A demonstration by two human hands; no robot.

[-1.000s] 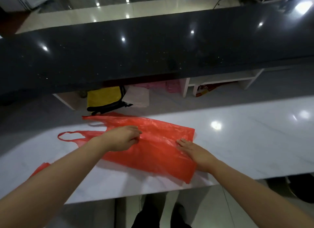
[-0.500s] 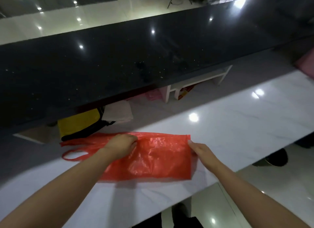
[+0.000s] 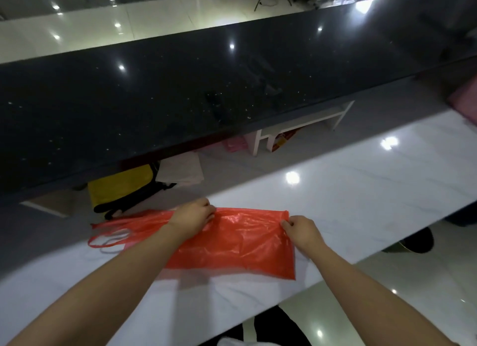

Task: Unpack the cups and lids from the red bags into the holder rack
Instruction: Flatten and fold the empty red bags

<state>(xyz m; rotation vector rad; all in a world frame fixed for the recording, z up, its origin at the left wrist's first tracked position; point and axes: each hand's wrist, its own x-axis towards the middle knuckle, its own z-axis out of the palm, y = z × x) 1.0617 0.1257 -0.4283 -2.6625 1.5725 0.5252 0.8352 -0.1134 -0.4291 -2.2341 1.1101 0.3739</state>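
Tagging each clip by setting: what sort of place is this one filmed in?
Probably a shop or cafe service counter, seen from the staff side. A raised black countertop fronts a lower white marble worktop, with glossy tiled floor beyond. Both hands hold a flat red bag on the worktop.

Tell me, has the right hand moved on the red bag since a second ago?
Yes. The right hand lay flat on the red bag nearer the white counter's front edge; now it pinches the bag's far right corner.
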